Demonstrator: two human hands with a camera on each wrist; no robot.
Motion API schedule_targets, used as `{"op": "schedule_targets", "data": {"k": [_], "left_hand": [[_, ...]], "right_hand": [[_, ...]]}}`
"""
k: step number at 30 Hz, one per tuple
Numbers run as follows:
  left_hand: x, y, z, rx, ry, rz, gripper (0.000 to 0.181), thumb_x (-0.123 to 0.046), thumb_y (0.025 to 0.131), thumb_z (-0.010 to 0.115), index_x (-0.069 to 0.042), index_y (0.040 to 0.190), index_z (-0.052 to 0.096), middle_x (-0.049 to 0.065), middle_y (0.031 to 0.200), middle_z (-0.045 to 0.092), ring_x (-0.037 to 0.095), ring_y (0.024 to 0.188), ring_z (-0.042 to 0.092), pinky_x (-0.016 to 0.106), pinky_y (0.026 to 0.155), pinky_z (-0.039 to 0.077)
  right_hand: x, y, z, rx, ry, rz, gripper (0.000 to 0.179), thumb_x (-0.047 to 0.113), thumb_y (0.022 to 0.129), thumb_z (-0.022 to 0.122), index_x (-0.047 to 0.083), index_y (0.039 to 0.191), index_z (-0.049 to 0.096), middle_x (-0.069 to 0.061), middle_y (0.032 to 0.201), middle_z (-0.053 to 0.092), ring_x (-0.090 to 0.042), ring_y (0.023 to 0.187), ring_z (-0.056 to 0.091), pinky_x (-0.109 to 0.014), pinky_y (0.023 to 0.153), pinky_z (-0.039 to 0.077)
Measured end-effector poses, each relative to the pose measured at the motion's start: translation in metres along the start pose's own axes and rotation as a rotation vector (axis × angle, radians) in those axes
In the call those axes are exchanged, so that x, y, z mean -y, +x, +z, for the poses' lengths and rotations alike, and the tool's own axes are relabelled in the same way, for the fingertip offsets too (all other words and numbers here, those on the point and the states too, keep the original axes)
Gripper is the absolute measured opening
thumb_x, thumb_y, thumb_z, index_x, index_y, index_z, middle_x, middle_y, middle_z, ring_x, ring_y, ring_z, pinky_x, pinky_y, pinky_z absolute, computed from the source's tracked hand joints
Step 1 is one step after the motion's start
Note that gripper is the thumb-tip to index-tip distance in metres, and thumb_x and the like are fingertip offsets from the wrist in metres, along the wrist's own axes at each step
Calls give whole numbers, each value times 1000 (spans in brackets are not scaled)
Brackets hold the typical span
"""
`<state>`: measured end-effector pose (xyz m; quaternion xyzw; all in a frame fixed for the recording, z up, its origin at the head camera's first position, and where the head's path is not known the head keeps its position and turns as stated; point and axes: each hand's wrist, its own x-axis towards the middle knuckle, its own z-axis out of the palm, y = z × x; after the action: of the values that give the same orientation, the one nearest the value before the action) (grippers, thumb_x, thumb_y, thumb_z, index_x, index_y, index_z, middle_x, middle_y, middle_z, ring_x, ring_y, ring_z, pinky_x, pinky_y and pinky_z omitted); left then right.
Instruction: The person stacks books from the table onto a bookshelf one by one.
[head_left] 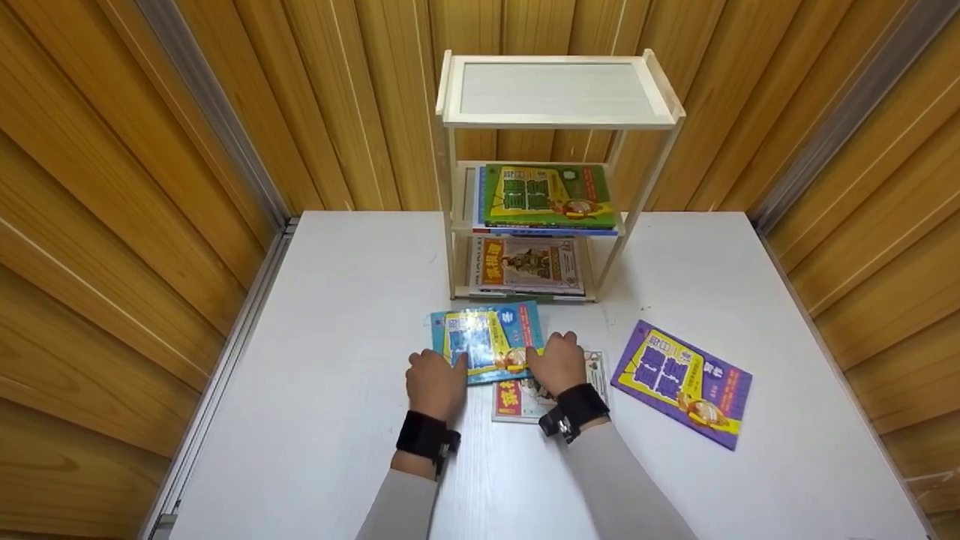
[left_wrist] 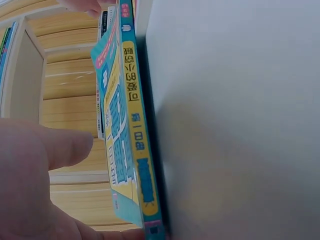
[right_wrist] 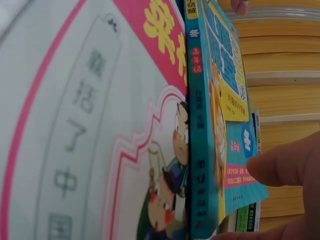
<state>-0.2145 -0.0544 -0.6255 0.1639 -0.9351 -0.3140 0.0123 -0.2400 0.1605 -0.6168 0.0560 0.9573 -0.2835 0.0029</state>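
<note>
A teal-blue book (head_left: pixel 487 319) with a yellow panel lies in front of the shelf, its spine toward me. My left hand (head_left: pixel 435 384) grips its left end, thumb on the cover side and fingers at the edge. At the right end my right hand (head_left: pixel 559 364) pinches the book, with its thumb (right_wrist: pixel 275 172) over the cover. A white book (head_left: pixel 510 411) with a red title block and cartoon figures lies partly beneath the teal one and my right hand. In the left wrist view the spine (left_wrist: pixel 140 130) runs close over the white tabletop.
A pale wooden shelf rack (head_left: pixel 559 124) stands behind the books. A green book (head_left: pixel 551 195) tops a pile on its middle tier; a grey-brown book (head_left: pixel 532 262) lies on the bottom tier. To the right, a purple book (head_left: pixel 682 382) lies askew on the table (head_left: pixel 315 375). Wooden walls surround it.
</note>
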Motion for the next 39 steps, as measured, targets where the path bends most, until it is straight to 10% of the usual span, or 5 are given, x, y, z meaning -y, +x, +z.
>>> {"op": "schedule_targets", "data": {"k": [16,24,39], "left_hand": [[-1,10,0,17,-25,5,65,-52,99,68,13,111,67,23,101,67,34,88,67,47,77,56],[-3,11,-3,44,-21,-36,74,-55,100,66,15,123,62,25,110,66,35,96,68,48,83,58],[-4,17,-1,89,-141,-127,72,-51,103,62,12,136,52,19,99,70,26,87,67,40,73,55]], "right_hand": [[8,1,8,38,86,44,56,39,99,68,-15,114,65,-28,118,60,-31,78,63,-49,77,57],[9,2,7,61,119,69,69,41,100,67,-19,131,54,-33,127,58,-42,101,66,-55,93,56],[9,-4,-4,24,393,162,61,35,103,63,-8,138,38,-32,120,67,-34,97,66,-47,85,54]]}}
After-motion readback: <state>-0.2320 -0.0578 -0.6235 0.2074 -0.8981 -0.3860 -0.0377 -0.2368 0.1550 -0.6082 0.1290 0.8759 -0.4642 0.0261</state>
